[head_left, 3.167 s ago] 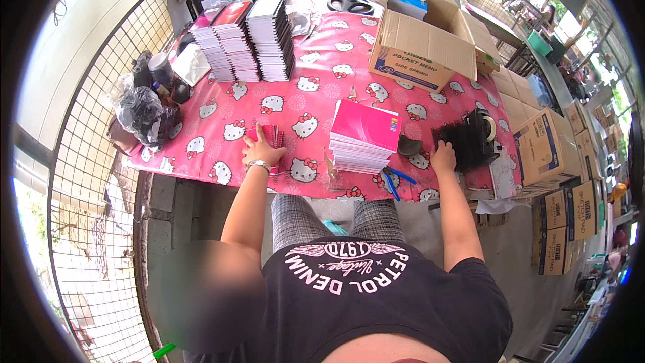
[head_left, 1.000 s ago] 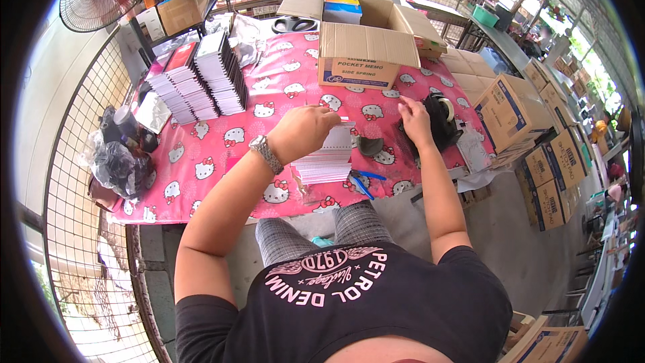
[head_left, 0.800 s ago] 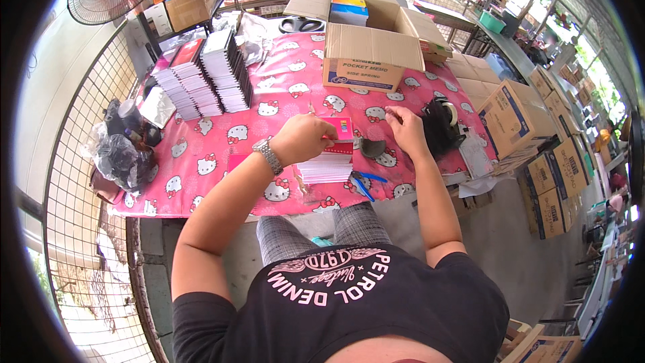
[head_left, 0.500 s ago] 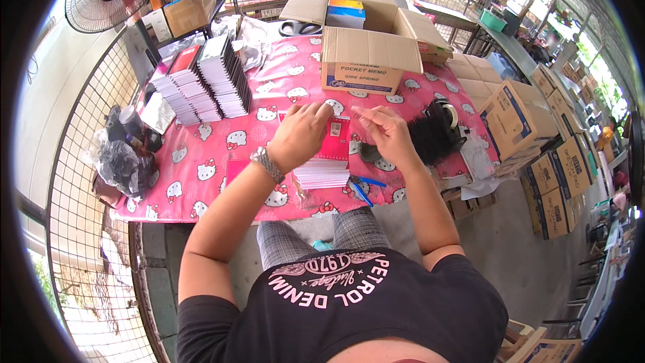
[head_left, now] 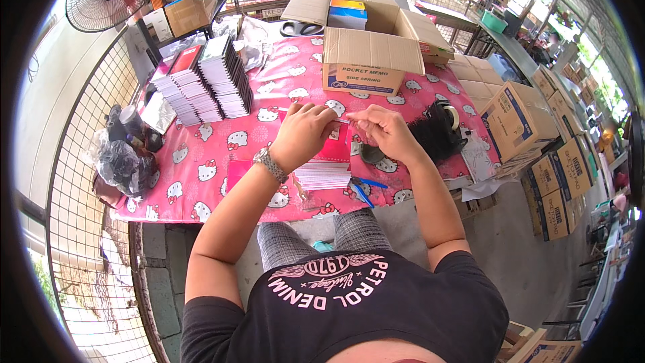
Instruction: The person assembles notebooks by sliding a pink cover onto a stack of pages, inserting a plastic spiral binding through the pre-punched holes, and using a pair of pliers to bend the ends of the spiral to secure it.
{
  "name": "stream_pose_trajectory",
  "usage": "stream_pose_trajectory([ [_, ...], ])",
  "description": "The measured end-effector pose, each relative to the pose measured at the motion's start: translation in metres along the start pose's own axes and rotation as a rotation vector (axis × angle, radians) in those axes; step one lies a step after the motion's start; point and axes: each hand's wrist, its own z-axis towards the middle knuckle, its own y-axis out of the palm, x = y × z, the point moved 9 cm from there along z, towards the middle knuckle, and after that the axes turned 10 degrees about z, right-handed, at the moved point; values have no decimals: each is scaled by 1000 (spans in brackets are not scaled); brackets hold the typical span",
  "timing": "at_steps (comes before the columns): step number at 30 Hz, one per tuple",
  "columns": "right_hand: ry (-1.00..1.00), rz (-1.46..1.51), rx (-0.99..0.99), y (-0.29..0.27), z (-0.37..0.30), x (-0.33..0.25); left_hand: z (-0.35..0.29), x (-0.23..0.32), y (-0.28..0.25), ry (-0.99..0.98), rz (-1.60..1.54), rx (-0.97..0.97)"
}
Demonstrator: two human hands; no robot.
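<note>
A red-covered notebook [head_left: 336, 150] lies on top of a stack of page blocks [head_left: 322, 178] near the table's front edge. My left hand [head_left: 304, 133], with a watch at the wrist, is closed over the notebook's upper left part, its fingers curled at the top edge. At the top right corner, my right hand [head_left: 384, 129] pinches thumb and fingers together. What sits in that pinch is too small to make out. Blue-handled pliers [head_left: 366, 188] lie right of the stack. A small dark round dish [head_left: 371, 154] sits just below my right hand.
A heap of black binding coils [head_left: 430, 136] lies to the right, beside a tape roll [head_left: 453, 118]. Stacked notebooks [head_left: 195, 84] stand at the left, near a plastic bag [head_left: 121, 161]. An open carton [head_left: 363, 70] occupies the back; more cartons [head_left: 517, 121] stand at right.
My right hand has moved slightly left and down, closer to my left hand at the notebook's top edge. My left hand stays nearly in place.
</note>
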Motion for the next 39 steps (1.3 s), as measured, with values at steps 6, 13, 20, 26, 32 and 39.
stream_pose_trajectory([
  [6, -181, -117, -22, 5, 2, -19, 2, 3, 0, -1, -14, -34],
  [13, 245, 87, -45, 0, -5, 22, 6, 10, 2, -5, -22, -32],
  [20, -50, -360, 8, 8, -9, -39, 2, 23, 2, 48, -5, -123],
  [26, 413, 519, -10, 14, -1, 26, -10, 8, -6, 12, -67, -117],
  [32, 761, -922, 200, -5, -81, 281, -11, 5, -3, 14, 50, -3],
  [39, 565, 81, -1, 6, -6, 156, -27, -17, 2, -200, 3, -146],
])
